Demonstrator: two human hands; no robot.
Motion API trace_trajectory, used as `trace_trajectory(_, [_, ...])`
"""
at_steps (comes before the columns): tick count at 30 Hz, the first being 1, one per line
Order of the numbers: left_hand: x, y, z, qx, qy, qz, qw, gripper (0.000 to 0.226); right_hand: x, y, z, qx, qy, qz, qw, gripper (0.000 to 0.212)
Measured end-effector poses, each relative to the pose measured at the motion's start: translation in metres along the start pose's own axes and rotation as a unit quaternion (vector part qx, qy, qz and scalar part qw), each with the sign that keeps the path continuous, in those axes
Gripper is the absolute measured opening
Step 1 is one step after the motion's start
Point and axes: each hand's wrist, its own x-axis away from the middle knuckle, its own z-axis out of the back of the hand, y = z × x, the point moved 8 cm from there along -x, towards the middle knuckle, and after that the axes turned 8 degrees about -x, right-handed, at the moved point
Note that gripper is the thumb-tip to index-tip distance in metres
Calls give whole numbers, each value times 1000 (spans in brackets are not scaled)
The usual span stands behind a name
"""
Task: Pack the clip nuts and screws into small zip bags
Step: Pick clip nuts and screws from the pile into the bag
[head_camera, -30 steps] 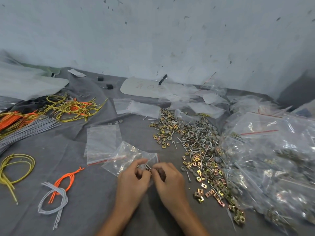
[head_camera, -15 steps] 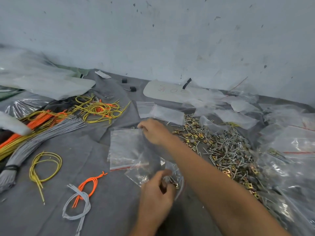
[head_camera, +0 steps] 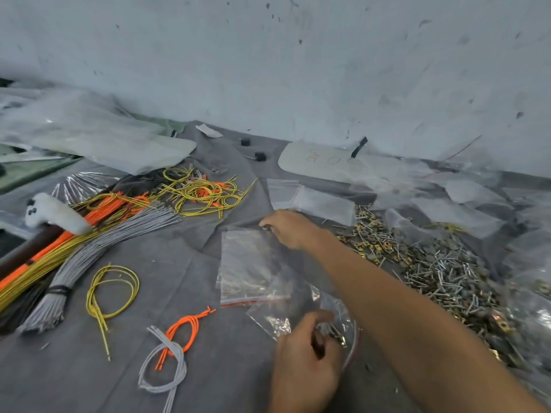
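One flat bag (head_camera: 247, 263), right hand (head_camera: 292, 231) at its far edge

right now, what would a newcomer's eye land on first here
A glittering heap of screws and clip nuts spreads down the right side. Bright orange, yellow and grey wires lie on the left. In the middle, the right hand reaches to the far edge of a flat zip bag while the left hand grips a crumpled bag holding hardware.
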Motion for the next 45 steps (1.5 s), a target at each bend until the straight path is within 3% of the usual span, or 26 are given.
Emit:
trace_trajectory(4, [1,1,1,5,3,4,1000,42,6,9,7,10,25,-3,1000,17])
trace_trajectory(11, [1,3,0,-13,2,3,1000,37,25,35,16,12,71,-61,996,20])
trace_trajectory(17, [2,4,1,-13,-12,13,1000,31,56,44,18,20,71,-90,993,8])
trace_trajectory(21, [2,7,4,-11,-4,12,1000,27,101,44,32,-72,120,-124,982,9])
trace_trajectory(23, [1,8,5,-11,4,11,1000,26,143,47,40,-220,188,-172,942,13])
trace_trajectory(26, [1,7,7,-14,15,7,1000,25,220,42,22,-446,260,-217,829,20])
trace_trajectory(29, [0,5,6,-18,15,4,1000,28,290,30,-8,-545,332,-216,740,25])
trace_trajectory(32, [1,4,5,-20,20,-1,1000,31,325,13,-33,-567,383,-199,702,29])
trace_trajectory(34, [2,6,5,-18,21,-16,999,33,331,2,-39,-553,398,-176,711,29])
trace_trajectory(39, [6,12,3,-22,7,-42,999,32,327,-14,-44,-457,382,-155,788,31])
trace_trajectory(45, [15,20,-5,-69,-29,-80,994,29,324,-12,-48,-423,370,-165,811,35])
